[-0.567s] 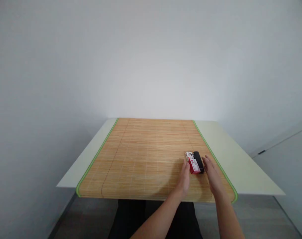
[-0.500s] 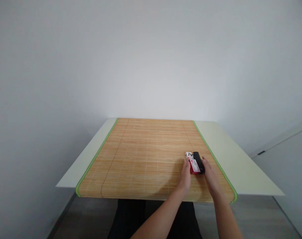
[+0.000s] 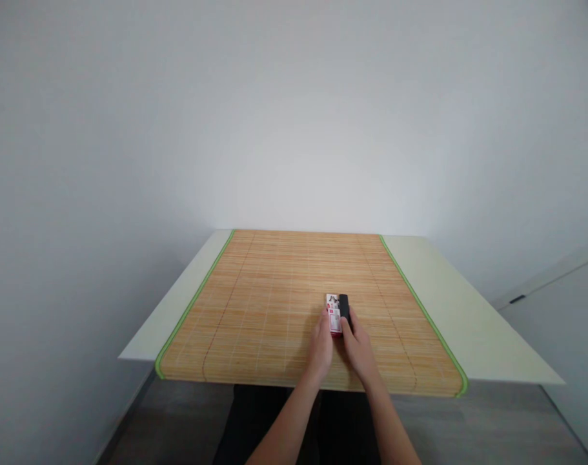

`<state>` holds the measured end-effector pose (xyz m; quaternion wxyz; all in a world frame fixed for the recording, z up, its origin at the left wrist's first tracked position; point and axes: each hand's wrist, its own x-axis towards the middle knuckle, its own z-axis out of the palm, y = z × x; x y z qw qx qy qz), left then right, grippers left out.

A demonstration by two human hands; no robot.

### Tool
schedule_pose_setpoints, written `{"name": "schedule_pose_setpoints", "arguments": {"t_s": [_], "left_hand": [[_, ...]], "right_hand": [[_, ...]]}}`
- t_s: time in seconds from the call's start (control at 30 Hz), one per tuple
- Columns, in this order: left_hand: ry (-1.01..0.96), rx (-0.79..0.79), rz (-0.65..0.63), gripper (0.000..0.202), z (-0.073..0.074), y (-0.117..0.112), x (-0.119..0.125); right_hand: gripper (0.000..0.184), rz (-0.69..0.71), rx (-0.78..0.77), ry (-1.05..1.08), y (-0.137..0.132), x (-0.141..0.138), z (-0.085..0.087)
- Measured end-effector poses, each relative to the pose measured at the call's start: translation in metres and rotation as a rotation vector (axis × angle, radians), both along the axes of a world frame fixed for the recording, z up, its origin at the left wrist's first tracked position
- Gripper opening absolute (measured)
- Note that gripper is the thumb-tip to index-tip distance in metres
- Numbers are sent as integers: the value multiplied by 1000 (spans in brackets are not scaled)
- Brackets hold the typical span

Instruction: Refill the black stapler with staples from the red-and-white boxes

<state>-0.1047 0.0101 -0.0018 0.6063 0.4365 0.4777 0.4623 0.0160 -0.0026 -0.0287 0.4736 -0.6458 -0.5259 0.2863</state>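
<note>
A small red-and-white cardboard box (image 3: 335, 321) and a long black object shaped like a stapler (image 3: 344, 306) lie side by side, touching, on or just over the bamboo mat. My left hand (image 3: 320, 347) presses along the box's left side, its fingers together. From the right, my right hand (image 3: 360, 351) closes on the black object, with the thumb over its near top and the fingers along its outer side. The two things are held together between my hands. The near end of the black object is partly hidden by my right thumb.
The bamboo mat (image 3: 274, 284) with green side edging covers the middle of a white table (image 3: 448, 303). Its front end reaches the table's near edge, above my dark-clad legs (image 3: 255, 420). A plain wall (image 3: 294, 129) stands behind the table.
Both hands have moved left with the box and the black object, from the mat's right part towards its middle. My right thumb now lies over the black object.
</note>
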Motion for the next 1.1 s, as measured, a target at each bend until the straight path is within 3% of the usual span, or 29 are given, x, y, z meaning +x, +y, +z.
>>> {"name": "schedule_pose_setpoints", "arguments": {"t_s": [0.1, 0.2, 0.3, 0.47, 0.53, 0.83, 1.1], "left_hand": [[208, 22, 76, 70, 3, -1, -35], [308, 95, 70, 61, 4, -1, -55], [364, 220, 15, 51, 4, -3, -64], [491, 446, -75, 88, 5, -4, -79], [506, 500, -95, 90, 5, -2, -85], [561, 528, -63, 66, 3, 2, -85], [692, 539, 12, 77, 4, -3, -74]], "right_hand": [[66, 73, 9, -40, -1, -37, -3], [67, 121, 10, -76, -1, -53, -4], [67, 137, -3, -35, 0, -48, -6], [67, 117, 0, 64, -2, -24, -8], [67, 112, 22, 93, -4, -19, -8], [65, 155, 44, 239, -8, -19, -5], [61, 158, 72, 251, -8, -20, -6]]}}
